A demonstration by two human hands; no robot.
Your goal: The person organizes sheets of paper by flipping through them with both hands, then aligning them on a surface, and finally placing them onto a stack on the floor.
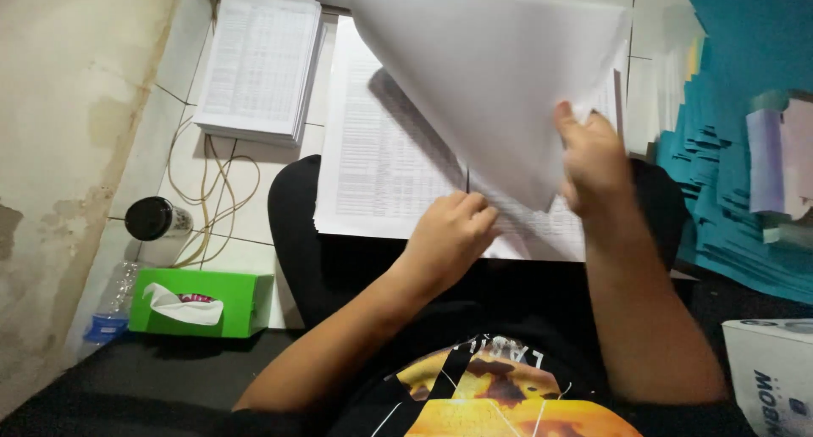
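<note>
My right hand [593, 153] grips the lower corner of a white sheet of paper [491, 64] and holds it lifted and curled over, blank side up. My left hand [449, 229] rests with curled fingers on the printed stack of paper [381, 157] that lies on the floor in front of my black-clad knees. The raised sheet hides the far right part of that stack.
A second printed stack [258, 64] lies at the far left on the tiled floor. Cables [207, 191], a dark-lidded cup [157, 218], a plastic bottle [110, 306] and a green tissue box [203, 301] sit left. Teal folders [737, 149] pile up right; a white box [775, 386] is near right.
</note>
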